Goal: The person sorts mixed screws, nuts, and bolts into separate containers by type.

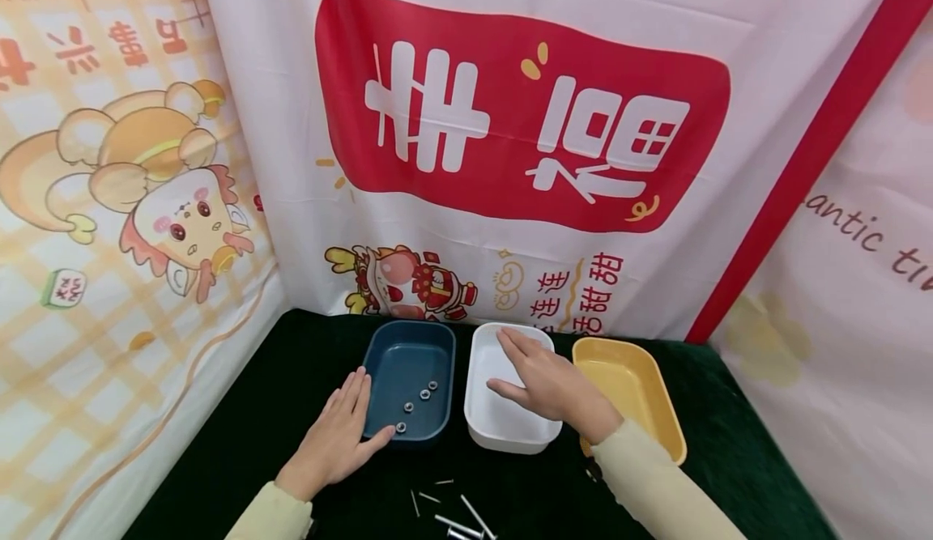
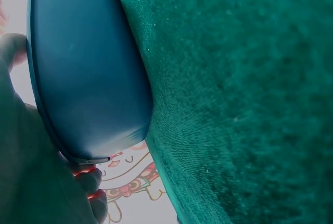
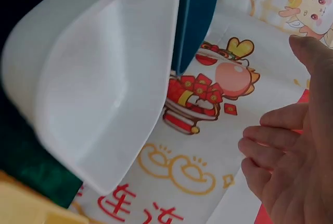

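Note:
My left hand [image 1: 331,441] lies along the left side of a blue tray [image 1: 397,347], its fingers straight beside the rim and the thumb spread to the near corner. Inside this tray are several small metal nuts [image 1: 425,394]. The left wrist view shows the tray's blue side wall [image 2: 86,67] close to the hand. Above a white tray [image 1: 503,431] hovers my right hand [image 1: 543,378], fingers extended and holding nothing. From the right wrist view, that hand [image 3: 286,156] is apart from the white tray [image 3: 112,83], whose visible inside looks bare.
A yellow tray [image 1: 634,370] stands at the right, partly behind the right forearm. Several metal screws or bolts [image 1: 477,516] lie on the dark green cloth [image 1: 240,410] near the front. Printed white curtains [image 1: 612,281] hang behind and at both sides.

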Available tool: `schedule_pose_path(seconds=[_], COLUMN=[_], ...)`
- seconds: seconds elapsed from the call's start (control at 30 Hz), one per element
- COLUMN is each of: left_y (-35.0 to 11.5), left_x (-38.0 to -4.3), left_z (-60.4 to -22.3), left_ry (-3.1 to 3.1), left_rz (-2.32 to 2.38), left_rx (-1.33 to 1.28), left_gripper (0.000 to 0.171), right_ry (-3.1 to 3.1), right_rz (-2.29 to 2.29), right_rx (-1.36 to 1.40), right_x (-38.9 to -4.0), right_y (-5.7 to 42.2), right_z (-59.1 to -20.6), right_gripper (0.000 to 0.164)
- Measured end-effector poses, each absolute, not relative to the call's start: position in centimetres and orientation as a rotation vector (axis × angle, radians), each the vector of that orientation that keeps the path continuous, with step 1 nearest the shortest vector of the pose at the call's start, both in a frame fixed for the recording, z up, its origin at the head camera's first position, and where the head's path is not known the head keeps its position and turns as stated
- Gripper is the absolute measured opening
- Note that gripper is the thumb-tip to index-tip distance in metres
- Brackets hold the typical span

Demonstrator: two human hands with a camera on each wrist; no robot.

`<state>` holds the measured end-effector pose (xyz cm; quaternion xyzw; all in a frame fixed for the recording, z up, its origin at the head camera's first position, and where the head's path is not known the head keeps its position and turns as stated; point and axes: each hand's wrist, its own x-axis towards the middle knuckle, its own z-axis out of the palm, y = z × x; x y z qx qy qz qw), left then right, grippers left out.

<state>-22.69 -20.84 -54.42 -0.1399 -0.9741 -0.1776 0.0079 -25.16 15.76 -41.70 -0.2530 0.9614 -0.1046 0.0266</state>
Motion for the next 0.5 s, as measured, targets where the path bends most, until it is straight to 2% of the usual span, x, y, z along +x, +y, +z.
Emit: schedule_pose_path(seconds=[0.5], left_y=[-21.0], left_x=[-22.7], left_z=[-54.2], left_ry=[-3.062], left_rz=[-0.545], left_rx=[-0.43], left_gripper=[0.105], right_ry=[3.092], right_rz=[-0.323], right_rx=[-0.688], right_x=[-22.1], right_y=[20.9], right_z=[-44.7], right_gripper=[0.099])
